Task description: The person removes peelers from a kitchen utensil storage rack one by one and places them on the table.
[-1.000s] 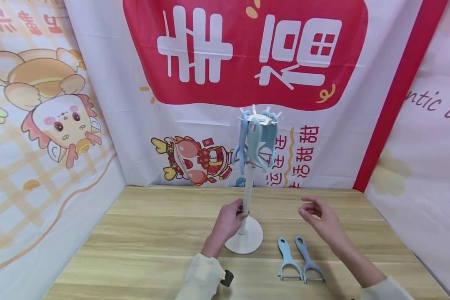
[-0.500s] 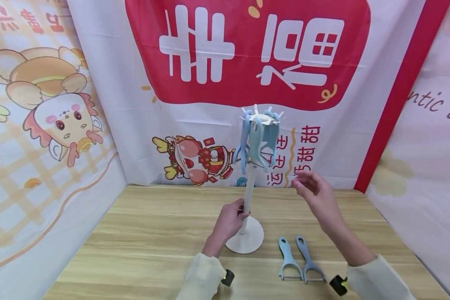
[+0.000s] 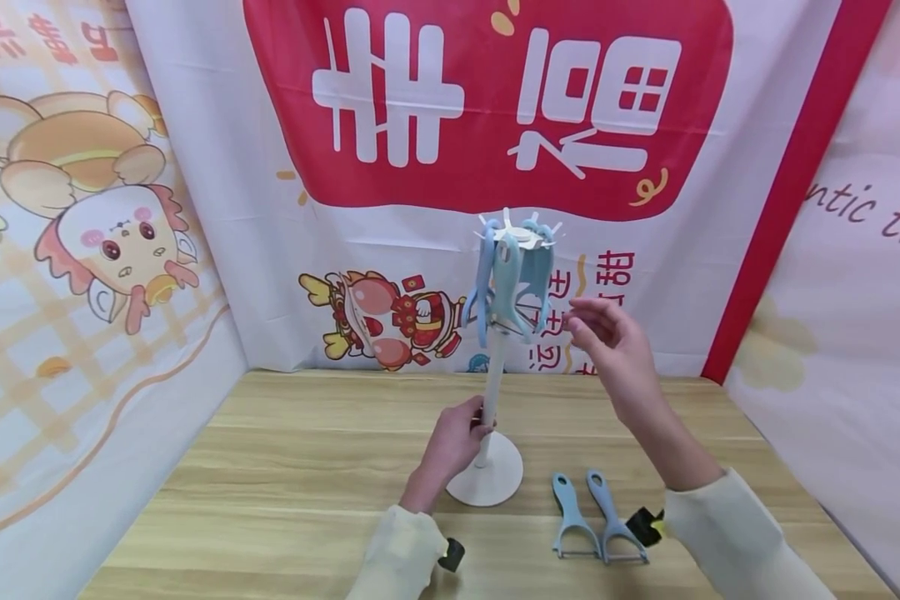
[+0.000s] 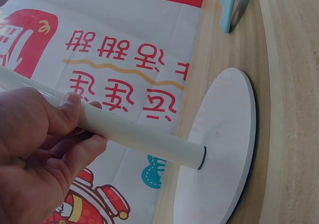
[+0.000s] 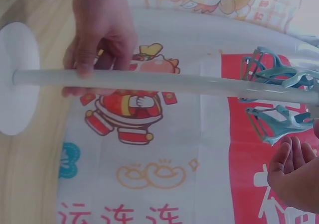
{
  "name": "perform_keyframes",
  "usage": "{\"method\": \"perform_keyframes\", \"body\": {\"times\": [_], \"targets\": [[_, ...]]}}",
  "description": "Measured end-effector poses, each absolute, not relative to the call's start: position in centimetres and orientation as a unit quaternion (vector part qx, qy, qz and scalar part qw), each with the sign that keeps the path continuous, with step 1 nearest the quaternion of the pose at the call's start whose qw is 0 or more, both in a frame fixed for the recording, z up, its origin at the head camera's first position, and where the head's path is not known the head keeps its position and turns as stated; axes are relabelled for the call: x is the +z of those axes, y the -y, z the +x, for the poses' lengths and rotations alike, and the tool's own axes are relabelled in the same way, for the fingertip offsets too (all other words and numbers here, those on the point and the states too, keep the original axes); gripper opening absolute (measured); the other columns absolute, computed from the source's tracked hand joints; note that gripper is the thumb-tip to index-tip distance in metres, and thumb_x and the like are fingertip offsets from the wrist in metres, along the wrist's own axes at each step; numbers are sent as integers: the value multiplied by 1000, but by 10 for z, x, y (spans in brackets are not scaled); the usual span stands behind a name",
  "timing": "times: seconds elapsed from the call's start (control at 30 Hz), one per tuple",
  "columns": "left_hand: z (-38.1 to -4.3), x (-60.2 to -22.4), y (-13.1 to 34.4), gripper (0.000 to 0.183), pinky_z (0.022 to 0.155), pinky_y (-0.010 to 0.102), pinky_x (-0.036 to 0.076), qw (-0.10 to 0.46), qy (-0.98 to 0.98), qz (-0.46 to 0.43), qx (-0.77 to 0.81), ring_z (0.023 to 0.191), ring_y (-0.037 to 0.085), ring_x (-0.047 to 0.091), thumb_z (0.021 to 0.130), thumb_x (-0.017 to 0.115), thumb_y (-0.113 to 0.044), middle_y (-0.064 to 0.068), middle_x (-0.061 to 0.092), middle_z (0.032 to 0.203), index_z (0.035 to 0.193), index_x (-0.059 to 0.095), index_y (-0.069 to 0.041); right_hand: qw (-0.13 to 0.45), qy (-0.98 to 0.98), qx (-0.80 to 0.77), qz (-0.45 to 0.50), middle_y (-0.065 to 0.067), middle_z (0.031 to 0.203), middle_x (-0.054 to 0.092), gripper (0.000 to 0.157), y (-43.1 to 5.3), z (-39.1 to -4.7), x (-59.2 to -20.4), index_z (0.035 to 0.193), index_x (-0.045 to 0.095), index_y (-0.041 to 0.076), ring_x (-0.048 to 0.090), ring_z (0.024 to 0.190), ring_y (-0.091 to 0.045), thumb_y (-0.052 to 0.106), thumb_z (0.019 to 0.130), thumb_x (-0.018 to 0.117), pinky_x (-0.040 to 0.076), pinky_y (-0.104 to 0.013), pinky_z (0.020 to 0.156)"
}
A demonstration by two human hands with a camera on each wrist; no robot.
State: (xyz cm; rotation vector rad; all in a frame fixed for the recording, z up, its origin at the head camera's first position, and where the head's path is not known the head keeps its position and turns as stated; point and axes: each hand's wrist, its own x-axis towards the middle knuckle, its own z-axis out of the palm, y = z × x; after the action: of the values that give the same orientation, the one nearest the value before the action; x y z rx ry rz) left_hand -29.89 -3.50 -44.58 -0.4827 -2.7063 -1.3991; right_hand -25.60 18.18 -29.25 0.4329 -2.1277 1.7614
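R hand (image 3: 622, 358) higher, nr peelers (image 3: 506, 279), half-curled, empty, L hand (image 3: 453, 437) gripping pole (image 3: 497, 362), rear peeler (image 3: 537, 268) part-hidden

Wood-grain table (image 3: 292, 467): 1 white stand (image 3: 497, 362), upright on round base (image 3: 487, 490); 2 blue peelers (image 3: 568, 503) lying just beside.

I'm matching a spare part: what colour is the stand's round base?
The round base is white on top; the left wrist view shows it best.

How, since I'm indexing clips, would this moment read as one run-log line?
left grip: holds stand pole | right grip: nothing held, beside hanging peelers | two peelers: lying on table
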Motion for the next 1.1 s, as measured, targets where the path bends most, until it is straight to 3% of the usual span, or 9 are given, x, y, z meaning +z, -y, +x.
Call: {"method": "perform_keyframes", "body": {"times": [0.27, 0.77, 1.1], "targets": [[-298, -448, 35, 21, 94, 46, 59, 24, 880, -147, -452, 107, 24, 69, 97, 63, -6, 7, 72, 108, 117, 64, -9, 176, 751, 618, 151, -16, 134, 57, 46, -168, -263, -279, 139, 51, 7, 60, 115, -16, 27, 99, 62, 52, -10, 93], [-300, -443, 34, 20, 93, 44, 60, 22, 877, -165, -452, 104, 23, 69, 97, 64, -8, 8, 72, 108, 116, 64, -9, 176, 733, 639, 154, -8, 133, 58, 49, -156, -276, -258, 141, 50, 8, 59, 119, -16, 27, 98, 64, 51, -13, 98], [-301, -444, 35, 19, 93, 43, 60, 22, 877, -161, -452, 104, 23, 70, 96, 64, -7, 7, 72, 108, 115, 64, -10, 114, 727, 660, 151, -6, 138, 61, 45, -156, -285, -251, 139, 49, 18, 62, 125, -18, 25, 97, 65, 51, -29, 104]]}}
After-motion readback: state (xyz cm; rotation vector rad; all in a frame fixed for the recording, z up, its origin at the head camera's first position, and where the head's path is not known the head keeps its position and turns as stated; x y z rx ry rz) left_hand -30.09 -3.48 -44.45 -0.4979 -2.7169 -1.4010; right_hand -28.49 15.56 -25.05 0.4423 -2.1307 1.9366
